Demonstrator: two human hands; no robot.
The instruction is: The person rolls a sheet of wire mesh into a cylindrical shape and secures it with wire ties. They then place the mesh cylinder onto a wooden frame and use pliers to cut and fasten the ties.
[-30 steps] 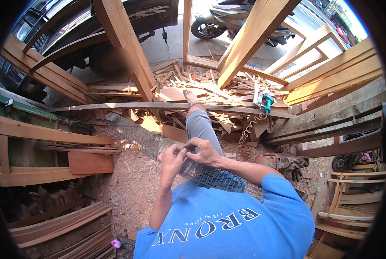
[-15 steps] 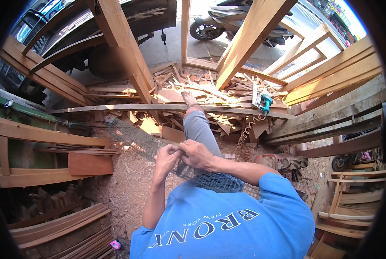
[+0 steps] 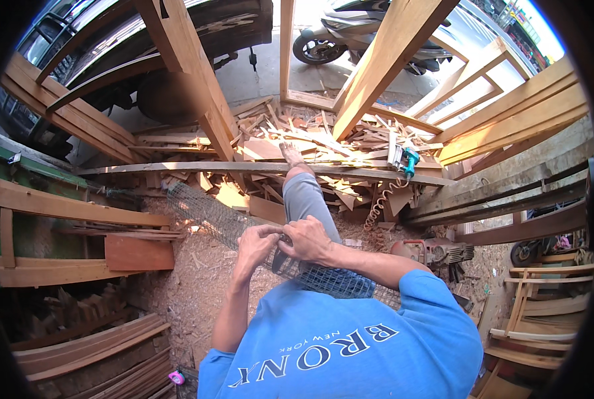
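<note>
A long piece of wire mesh [image 3: 207,216], folded or rolled into a tube, lies slantwise across my lap. Its right end runs past my bent leg, near my blue shirt. My left hand [image 3: 255,246] is closed at the mesh's upper edge, fingers bent toward the right hand. Right beside it, my right hand [image 3: 306,241] pinches the same edge, knuckles up. The two hands nearly touch over my thigh. Their fingertips are partly hidden, so any small piece between them cannot be made out.
Wood offcuts [image 3: 263,149] are heaped ahead behind a long plank [image 3: 243,166]. A teal air tool [image 3: 410,161] with a coiled hose rests at the right. Upright timber beams [image 3: 383,66] stand before a parked motorbike [image 3: 317,46]. Curved wooden pieces [image 3: 91,346] are stacked at left. A pink tape measure [image 3: 176,378] lies nearby.
My left hand's fingers have straightened a little toward the right hand, and both hands have shifted slightly. The mesh stays nearly where it was.
</note>
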